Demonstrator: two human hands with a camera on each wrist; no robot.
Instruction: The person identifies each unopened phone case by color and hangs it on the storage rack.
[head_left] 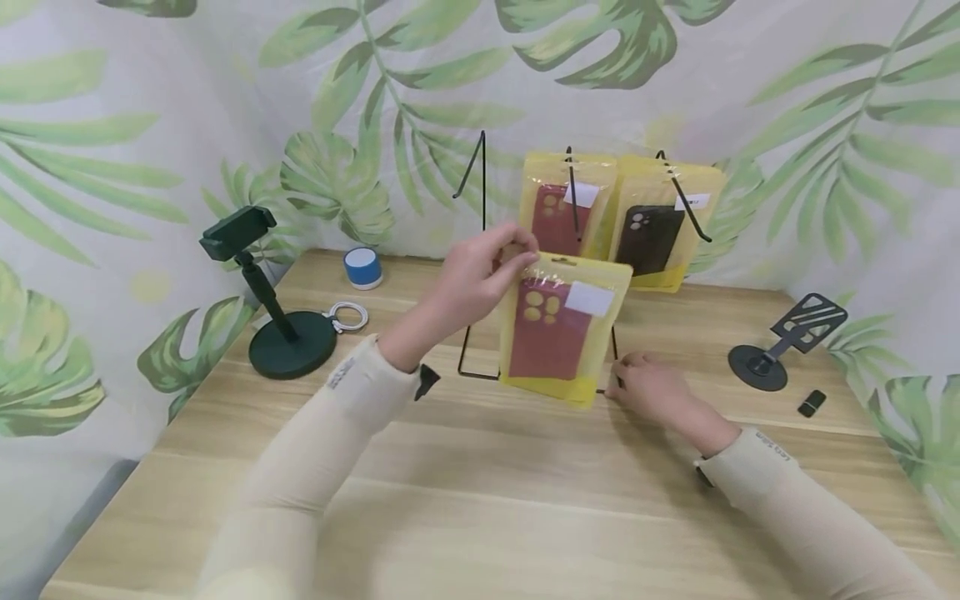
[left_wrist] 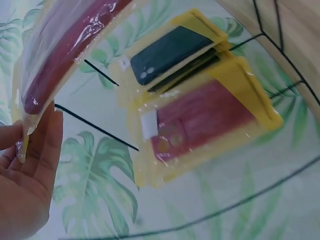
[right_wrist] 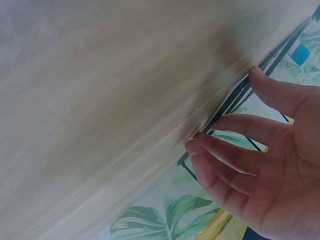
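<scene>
My left hand pinches the top left corner of a yellow-edged clear bag with a dark red phone case inside. That bag hangs upright in front of a black wire display rack. Behind it, another bagged red phone case and a bagged black phone case hang on the rack's hooks; the left hook carries nothing. My right hand is at the rack's base on the right. In the right wrist view its fingertips are right at the base wire, with fingers and thumb apart.
At the left of the wooden table stand a dark phone stand, a coiled white cable and a blue cylinder. To the right are a black folding stand and a small black object. A leaf-patterned cloth hangs behind.
</scene>
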